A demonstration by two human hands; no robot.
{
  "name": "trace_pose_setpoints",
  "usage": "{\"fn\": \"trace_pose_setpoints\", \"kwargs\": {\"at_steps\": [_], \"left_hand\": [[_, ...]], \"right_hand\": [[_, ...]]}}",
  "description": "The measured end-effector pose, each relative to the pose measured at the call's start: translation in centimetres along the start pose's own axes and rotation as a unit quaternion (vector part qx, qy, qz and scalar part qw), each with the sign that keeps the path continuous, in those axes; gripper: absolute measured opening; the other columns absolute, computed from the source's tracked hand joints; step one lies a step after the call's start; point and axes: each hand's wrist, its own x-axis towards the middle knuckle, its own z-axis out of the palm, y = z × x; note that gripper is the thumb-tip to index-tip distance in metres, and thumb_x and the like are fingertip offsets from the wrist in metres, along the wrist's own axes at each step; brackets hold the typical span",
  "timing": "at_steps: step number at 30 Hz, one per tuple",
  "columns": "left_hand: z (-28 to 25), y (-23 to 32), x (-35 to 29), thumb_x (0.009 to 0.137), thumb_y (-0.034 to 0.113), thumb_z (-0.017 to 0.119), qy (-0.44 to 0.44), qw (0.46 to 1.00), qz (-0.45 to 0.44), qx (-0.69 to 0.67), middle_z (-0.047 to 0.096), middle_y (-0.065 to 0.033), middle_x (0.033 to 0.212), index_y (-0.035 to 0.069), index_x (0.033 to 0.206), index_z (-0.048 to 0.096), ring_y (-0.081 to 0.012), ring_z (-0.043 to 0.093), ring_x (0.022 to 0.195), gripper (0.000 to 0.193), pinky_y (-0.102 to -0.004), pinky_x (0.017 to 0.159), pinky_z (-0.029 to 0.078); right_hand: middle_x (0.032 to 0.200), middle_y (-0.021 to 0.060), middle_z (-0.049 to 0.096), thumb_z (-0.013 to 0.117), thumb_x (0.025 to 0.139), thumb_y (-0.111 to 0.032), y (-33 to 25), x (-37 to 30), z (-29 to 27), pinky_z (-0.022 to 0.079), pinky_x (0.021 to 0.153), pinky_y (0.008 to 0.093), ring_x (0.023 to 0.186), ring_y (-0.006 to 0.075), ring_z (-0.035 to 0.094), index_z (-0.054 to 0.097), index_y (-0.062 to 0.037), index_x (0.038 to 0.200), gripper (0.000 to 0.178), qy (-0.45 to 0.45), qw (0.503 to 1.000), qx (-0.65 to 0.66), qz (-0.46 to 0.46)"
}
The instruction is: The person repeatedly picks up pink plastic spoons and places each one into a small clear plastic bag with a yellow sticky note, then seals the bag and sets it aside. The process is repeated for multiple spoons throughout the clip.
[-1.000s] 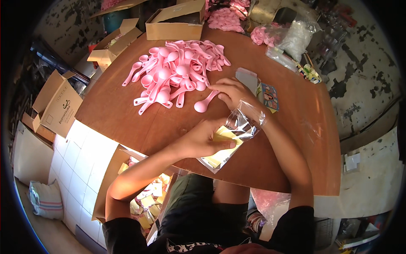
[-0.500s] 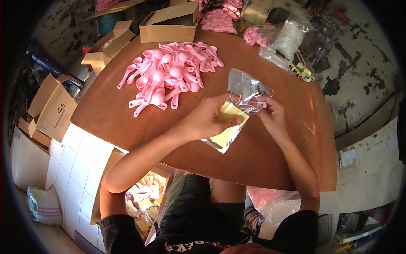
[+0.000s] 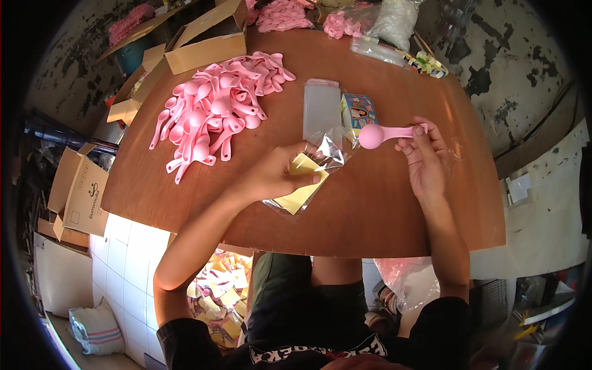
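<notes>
Pink scoop moved right, pinched in right hand; left hand clamped on bag; carton bears lettering.

Looks like smooth, softly shiny plastic on the pink spoon and the piled spoons. Glints as creased, clear film on the bag, with matt, paper-like yellow card inside. Resembles smooth, faintly glossy wood on the tabletop, dull brown cardboard on the far box.

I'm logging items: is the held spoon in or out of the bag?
Out: the right hand holds the spoon, its bowl uncovered beside the bag.
</notes>
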Motion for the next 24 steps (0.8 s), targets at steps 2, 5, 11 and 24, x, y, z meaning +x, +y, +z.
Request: {"fn": "trace_pose_setpoints", "kwargs": {"at_steps": [2,5,11,24], "left_hand": [[0.2,0.1,0.1,0.087,0.017,0.075,-0.019,1.000,0.003,-0.002,0.071,-0.0122,0.093,0.003,0.121,0.060,-0.0146,0.065,0.081,0.039,-0.0329,0.074,0.051],[0.5,1.1,-0.1,0.089,0.014,0.075,-0.054,0.997,0.020,0.042,0.069,-0.0027,0.098,0.002,0.126,0.057,-0.0055,0.059,0.085,0.044,-0.0247,0.073,0.050],[0.5,0.7,-0.2,0.088,0.015,0.077,-0.083,0.996,0.018,0.024,0.069,-0.0044,0.105,0.001,0.133,0.053,-0.0071,0.059,0.094,0.053,-0.0267,0.081,0.050],[1.7,0.6,0.0,0.088,0.014,0.076,-0.069,0.996,0.063,-0.006,0.065,-0.0060,0.119,0.000,0.138,0.050,-0.0093,0.056,0.107,0.058,-0.0287,0.094,0.046]], "right_hand": [[0.094,0.0077,0.068,0.062,0.098,-0.011,0.0,-0.5,0.8,0.057,0.073,0.0313,0.079,0.0145,0.068,0.060,0.0001,0.117,0.023,-0.022,0.999,-0.046,0.005],[0.093,0.0069,0.068,0.064,0.097,-0.012,-0.1,-1.0,1.3,0.056,0.073,0.0289,0.078,0.0131,0.067,0.060,0.0009,0.116,0.024,-0.024,0.994,-0.105,0.024],[0.091,0.0062,0.066,0.066,0.095,-0.009,0.4,-1.8,2.1,0.053,0.070,0.0255,0.077,0.0113,0.065,0.061,0.0017,0.116,0.025,-0.053,0.984,-0.146,0.086],[0.093,0.0081,0.067,0.068,0.094,-0.009,1.1,-3.3,3.9,0.053,0.071,0.0231,0.079,0.0103,0.065,0.052,-0.0003,0.113,0.026,-0.033,0.981,-0.171,0.092]]}}
